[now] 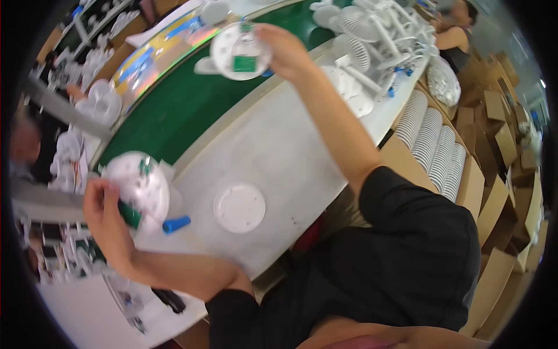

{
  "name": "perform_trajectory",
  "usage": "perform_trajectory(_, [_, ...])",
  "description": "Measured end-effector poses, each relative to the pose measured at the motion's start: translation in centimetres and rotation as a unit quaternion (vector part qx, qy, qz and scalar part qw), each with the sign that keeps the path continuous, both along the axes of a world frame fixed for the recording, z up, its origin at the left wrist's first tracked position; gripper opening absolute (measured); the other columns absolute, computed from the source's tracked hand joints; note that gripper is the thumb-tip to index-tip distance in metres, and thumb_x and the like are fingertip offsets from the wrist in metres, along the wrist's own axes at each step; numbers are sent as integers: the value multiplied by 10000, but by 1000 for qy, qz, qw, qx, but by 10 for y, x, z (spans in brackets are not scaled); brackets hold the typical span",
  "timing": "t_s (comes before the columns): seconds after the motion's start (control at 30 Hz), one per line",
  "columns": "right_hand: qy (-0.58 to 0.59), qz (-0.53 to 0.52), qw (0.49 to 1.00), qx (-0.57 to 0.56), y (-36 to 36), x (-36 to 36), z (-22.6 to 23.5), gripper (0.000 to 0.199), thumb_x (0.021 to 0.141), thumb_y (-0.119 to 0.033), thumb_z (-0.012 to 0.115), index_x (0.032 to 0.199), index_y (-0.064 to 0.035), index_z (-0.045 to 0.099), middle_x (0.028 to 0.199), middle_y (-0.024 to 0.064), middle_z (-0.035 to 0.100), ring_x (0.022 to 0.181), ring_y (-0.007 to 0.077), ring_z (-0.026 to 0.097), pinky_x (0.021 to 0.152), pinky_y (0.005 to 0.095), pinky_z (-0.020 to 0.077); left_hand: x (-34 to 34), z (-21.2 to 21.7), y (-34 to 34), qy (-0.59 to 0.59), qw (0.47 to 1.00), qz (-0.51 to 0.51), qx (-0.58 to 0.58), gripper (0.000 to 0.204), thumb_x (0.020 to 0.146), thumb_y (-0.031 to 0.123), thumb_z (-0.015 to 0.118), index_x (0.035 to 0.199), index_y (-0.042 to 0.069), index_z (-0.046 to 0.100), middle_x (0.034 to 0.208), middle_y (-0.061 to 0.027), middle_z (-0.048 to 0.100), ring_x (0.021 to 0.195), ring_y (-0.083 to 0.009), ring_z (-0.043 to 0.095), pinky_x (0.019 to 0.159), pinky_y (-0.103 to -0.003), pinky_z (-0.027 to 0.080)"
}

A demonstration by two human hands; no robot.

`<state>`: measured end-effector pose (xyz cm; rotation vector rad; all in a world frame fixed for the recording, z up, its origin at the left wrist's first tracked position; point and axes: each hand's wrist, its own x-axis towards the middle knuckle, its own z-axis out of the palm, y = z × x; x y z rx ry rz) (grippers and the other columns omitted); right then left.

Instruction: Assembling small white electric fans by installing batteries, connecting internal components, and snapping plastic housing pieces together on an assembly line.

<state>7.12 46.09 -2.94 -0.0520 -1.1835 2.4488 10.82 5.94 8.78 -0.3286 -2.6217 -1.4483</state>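
Right grip (285, 52) holds white disc (232, 47), any lettering unreadable.

Before you, one disc (239, 208) lies on the worktop (279, 145), another disc (154, 186) left of it by your left hand (110, 215). The belt (168, 116) runs beyond; a parts pile (378, 26) sits far right, a carton (406, 163) stands near right.

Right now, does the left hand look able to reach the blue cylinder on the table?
Probably yes: the blue cylinder lies uncovered near the left hand, though that hand seems occupied at a white round part.
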Motion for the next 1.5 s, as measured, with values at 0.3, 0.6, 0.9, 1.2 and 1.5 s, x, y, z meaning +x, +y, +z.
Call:
perform_trajectory(0.3, [48, 88, 855, 509, -37, 186, -29, 292, 813, -39, 614, 1101, -17, 657, 964, 100, 646, 812, 232, 577, 753, 291, 460, 1, -27, 92, 97, 973, 87, 189, 86, 880, 128, 533, 871, 49, 565, 795, 12, 505, 734, -86, 393, 649, -206, 324])
perform_trajectory(0.6, [79, 255, 773, 576, -109, 150, 75, 302, 838, -100, 652, 1134, -43, 665, 1026, 74, 646, 870, 220, 567, 807, 308, 459, 2, -25, 32, 1, 979, 50, 198, 98, 880, 129, 545, 867, 35, 571, 756, -11, 532, 674, -90, 424, 598, -213, 347])
perform_trajectory(0.9, [169, 43, 833, 526, -197, 23, 66, 208, 839, -100, 682, 1035, -31, 689, 1062, 77, 608, 852, 163, 564, 684, 250, 443, 4, -19, 37, -10, 990, 20, 138, 69, 868, 65, 575, 925, 34, 550, 797, -34, 572, 676, -87, 459, 581, -195, 354])
perform_trajectory(1.2, [179, -31, 885, 430, -226, 6, 44, 160, 770, -123, 687, 911, -47, 700, 844, 76, 631, 622, 161, 518, 578, 268, 422, -5, -25, 21, -35, 980, -27, 194, 159, 858, -12, 559, 1002, 43, 519, 843, -42, 588, 661, -77, 453, 570, -174, 350])
perform_trajectory(1.5, [241, 47, 830, 502, -208, 2, 55, 193, 837, -92, 632, 995, -13, 708, 966, 107, 657, 789, 156, 596, 694, 253, 477, -12, -37, 22, -2, 973, -91, 210, 187, 846, -51, 523, 1010, 39, 523, 933, -50, 570, 726, -74, 445, 603, -163, 350])
